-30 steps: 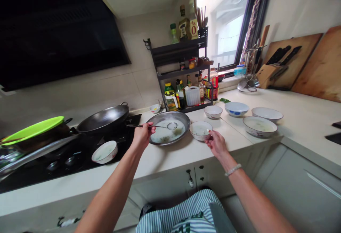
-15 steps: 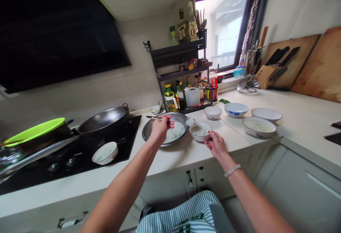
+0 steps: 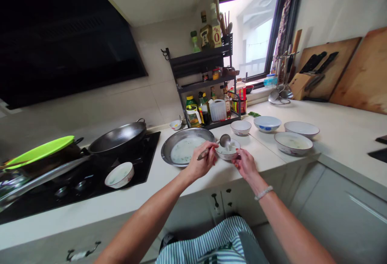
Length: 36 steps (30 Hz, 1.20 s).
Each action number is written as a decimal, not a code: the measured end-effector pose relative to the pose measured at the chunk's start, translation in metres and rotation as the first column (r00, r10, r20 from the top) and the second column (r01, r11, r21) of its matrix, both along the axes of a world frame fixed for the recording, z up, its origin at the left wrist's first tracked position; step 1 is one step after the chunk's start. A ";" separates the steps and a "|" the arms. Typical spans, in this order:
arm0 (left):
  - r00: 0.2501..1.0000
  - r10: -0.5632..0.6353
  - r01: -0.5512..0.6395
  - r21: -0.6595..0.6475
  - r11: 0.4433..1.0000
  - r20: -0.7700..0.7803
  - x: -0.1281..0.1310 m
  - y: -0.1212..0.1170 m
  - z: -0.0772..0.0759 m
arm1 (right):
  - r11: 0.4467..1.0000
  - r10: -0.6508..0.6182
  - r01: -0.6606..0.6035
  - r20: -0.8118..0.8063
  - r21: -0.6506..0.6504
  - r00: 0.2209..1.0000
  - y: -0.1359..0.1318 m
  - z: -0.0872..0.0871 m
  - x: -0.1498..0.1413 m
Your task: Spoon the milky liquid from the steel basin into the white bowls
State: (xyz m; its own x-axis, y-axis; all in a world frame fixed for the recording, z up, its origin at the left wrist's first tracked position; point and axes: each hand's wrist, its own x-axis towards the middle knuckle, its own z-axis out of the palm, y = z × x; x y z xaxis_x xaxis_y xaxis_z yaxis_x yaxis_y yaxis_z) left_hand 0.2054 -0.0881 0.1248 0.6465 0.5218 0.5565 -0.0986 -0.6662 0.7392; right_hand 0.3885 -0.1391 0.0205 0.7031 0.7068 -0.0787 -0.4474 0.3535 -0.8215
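My left hand (image 3: 202, 160) is closed round the handle of a metal ladle (image 3: 225, 139). The ladle's head is tipped over a small white bowl (image 3: 227, 156), and whitish liquid runs from it. That bowl holds a pale soup with green bits. My right hand (image 3: 245, 163) grips the bowl's right rim with thumb and fingers. Left of it stands a wide steel basin (image 3: 167, 150) containing more of the same pale soup.
A filled bowl (image 3: 120, 175) sits at the hob's edge, near a wok (image 3: 117, 137) and a green strainer (image 3: 40, 151). Right along the counter are an empty small bowl (image 3: 241, 128), a blue-patterned bowl (image 3: 267, 124), a white bowl (image 3: 301, 128) and a filled bowl (image 3: 293, 143). Behind stands a bottle rack (image 3: 208, 84).
My left hand has moved right and nearer to me, from above the basin to beside the small bowl. The ladle has turned from level to tipped, pouring. My right hand stays on the bowl.
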 end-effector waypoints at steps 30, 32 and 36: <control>0.855 0.470 -0.516 -0.433 0.739 -0.219 -0.067 0.074 -0.017 | 1.000 -0.010 0.009 0.023 0.024 1.000 0.001 -0.001 0.000; 0.862 0.475 -0.500 -0.448 0.741 -0.177 -0.067 0.072 -0.015 | 1.000 -0.010 0.009 0.018 0.026 1.000 0.001 0.000 0.000; 0.872 0.486 -0.463 -0.436 0.771 -0.065 -0.069 0.070 -0.013 | 1.000 -0.009 0.009 0.013 0.024 1.000 0.000 0.001 -0.001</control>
